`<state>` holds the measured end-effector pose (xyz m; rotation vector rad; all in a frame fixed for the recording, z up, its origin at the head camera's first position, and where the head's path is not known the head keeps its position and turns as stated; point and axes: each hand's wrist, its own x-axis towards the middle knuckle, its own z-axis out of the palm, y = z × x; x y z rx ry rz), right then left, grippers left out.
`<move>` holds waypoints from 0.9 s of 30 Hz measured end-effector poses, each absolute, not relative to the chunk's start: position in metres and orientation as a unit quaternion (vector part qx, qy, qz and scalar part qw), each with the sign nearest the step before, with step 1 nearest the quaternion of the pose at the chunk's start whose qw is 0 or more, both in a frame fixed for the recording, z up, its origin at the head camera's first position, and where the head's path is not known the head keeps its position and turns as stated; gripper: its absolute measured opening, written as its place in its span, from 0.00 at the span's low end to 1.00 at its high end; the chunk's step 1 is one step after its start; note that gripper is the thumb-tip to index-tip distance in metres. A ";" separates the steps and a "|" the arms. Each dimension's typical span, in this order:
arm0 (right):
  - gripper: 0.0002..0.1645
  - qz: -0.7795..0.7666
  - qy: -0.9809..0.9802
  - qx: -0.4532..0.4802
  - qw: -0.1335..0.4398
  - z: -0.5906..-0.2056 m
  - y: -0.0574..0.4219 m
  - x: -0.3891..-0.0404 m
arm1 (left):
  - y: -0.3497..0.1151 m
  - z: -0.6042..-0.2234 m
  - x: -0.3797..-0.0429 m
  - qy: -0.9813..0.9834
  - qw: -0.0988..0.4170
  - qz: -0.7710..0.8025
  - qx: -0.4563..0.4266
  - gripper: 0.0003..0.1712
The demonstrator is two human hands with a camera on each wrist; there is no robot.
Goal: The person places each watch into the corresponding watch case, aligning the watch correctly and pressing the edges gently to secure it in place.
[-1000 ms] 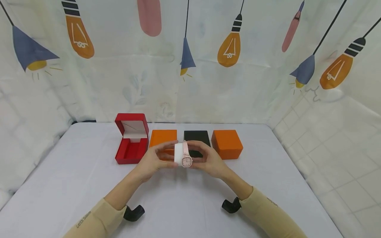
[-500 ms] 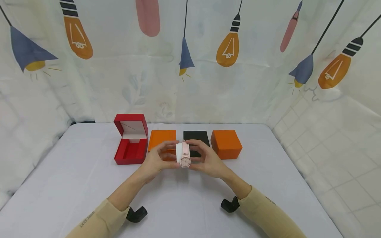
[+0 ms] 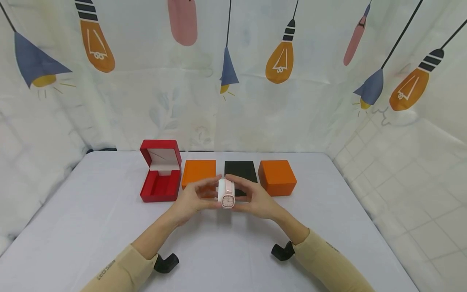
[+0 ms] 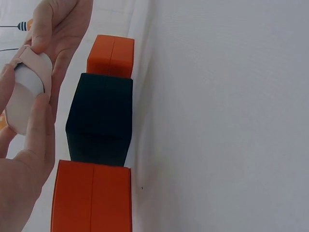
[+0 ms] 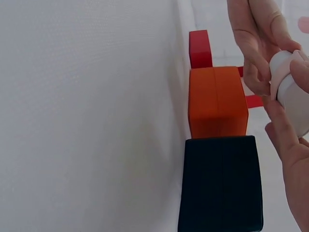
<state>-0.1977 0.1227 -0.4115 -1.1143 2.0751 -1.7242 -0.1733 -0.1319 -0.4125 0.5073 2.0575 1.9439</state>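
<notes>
In the head view, a pink watch point(image 3: 228, 201) with a square face is wrapped around a white watch cushion point(image 3: 221, 190). My left hand point(image 3: 187, 202) holds the cushion from the left, thumb below and fingers above. From the other side, my right hand point(image 3: 261, 199) grips it the same way, so the watch is held up between both hands over the table. The left wrist view shows the pale strap point(image 4: 39, 65) going around the cushion point(image 4: 21, 104). Fingers hide parts of it in both wrist views.
Behind the hands stand an open red watch box point(image 3: 160, 185), an orange box point(image 3: 198, 170), a dark green box point(image 3: 240, 170) and another orange box point(image 3: 278, 178), in a row. A white cloth covers the table point(image 3: 219, 259). Patterned curtains point(image 3: 219, 117) hang behind and beside it.
The watch and its cushion have shifted slightly right and down, and turned so less of the cushion's left side shows. Both hands keep hold. The boxes stay put.
</notes>
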 end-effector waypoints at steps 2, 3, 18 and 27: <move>0.50 -0.587 0.705 -0.383 0.110 -0.411 0.124 -0.198 | -0.131 -0.412 -0.173 0.708 0.135 0.670 0.176 0.43; 0.49 -0.586 0.705 -0.385 0.109 -0.412 0.124 -0.198 | -0.131 -0.412 -0.173 0.707 0.135 0.671 0.176 0.43; 0.38 -0.583 0.704 -0.401 0.064 -0.416 0.126 -0.197 | -0.127 -0.414 -0.171 0.695 0.130 0.694 0.140 0.43; 0.37 -0.592 0.699 -0.400 0.044 -0.414 0.121 -0.195 | -0.126 -0.416 -0.170 0.685 0.127 0.705 0.136 0.42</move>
